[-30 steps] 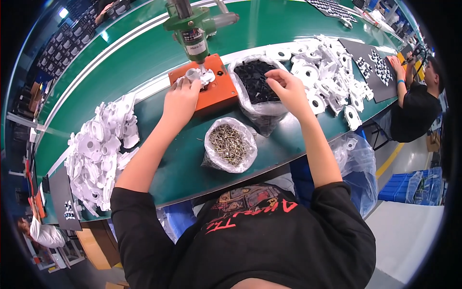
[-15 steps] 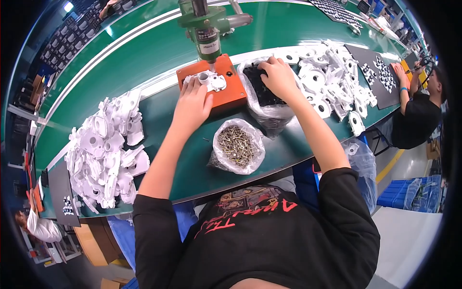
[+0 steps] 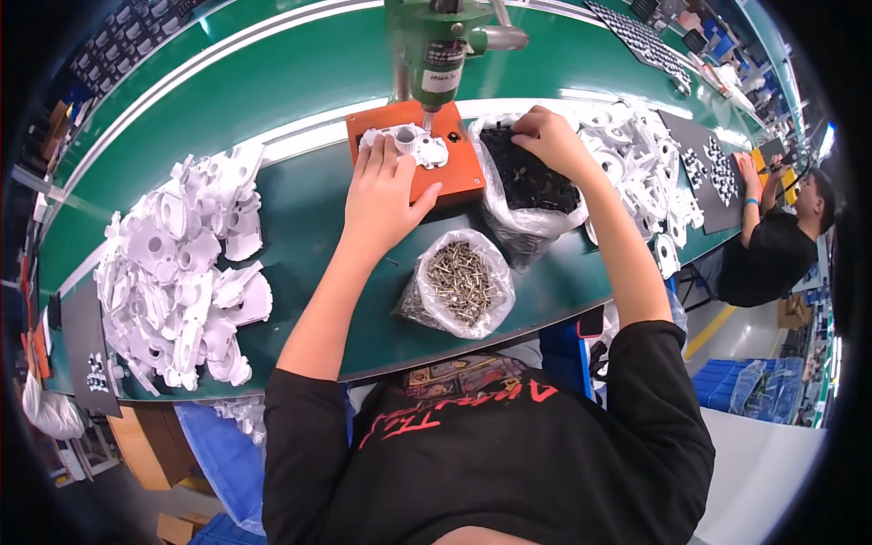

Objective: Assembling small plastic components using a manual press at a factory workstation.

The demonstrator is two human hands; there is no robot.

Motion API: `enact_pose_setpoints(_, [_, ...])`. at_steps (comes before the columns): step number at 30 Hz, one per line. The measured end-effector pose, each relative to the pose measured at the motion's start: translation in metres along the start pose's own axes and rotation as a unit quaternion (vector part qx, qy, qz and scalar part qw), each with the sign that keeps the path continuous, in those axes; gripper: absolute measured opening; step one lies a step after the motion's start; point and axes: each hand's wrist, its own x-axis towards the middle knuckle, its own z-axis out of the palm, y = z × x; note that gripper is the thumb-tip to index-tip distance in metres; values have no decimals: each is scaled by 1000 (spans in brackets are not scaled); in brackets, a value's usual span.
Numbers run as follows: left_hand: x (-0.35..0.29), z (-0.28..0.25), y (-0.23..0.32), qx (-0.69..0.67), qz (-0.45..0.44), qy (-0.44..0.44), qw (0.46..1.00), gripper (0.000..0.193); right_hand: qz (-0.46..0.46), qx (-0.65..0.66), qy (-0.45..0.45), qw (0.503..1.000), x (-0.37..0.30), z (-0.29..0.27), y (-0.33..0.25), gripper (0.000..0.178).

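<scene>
White part [image 3: 406, 143] under left hand [image 3: 381, 195]; right hand [image 3: 545, 136] in bag [image 3: 527, 186]

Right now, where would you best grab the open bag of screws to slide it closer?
Grip the bag of screws by its rolled-down clear plastic rim on the near edge, coming from the body side. The mouth stands open and upward, so pinching the rim should keep the screws from spilling; both hands are busy farther back.

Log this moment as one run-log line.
left hand: steadying white part on orange fixture | right hand: in bag of black pieces

The right hand [image 3: 545, 134] moved from the white parts into the bag of black parts [image 3: 527, 182].
</scene>
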Motion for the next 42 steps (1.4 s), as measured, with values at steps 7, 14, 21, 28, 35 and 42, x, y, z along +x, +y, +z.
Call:
enact_pose_setpoints(7, [0, 4, 1, 15, 2, 24, 1000, 51, 29, 262, 26, 964, 28, 23, -52, 18])
enact_pose_setpoints(14, [0, 2, 2, 20, 4, 15, 1000, 52, -26, 286, -33, 957, 53, 67, -54, 17])
enact_pose_setpoints(21, [-2, 7, -3, 14, 11, 36, 999, 51, 24, 96, -42, 994, 51, 66, -71, 31])
enact_pose_setpoints(28, [-1, 7, -2, 15, 15, 32, 999, 52, 34, 72, 11, 997, 41, 73, -74, 49])
enact_pose_setpoints(35, [-1, 7, 0, 8, 8, 30, 999, 51, -32, 231, 149, 961, -20, 33, -105, 22])
enact_pose_setpoints(42, [-2, 8, -2, 20, 6, 36, 999, 53, -226, 59, 29, 972, -94, 23, -143, 14])
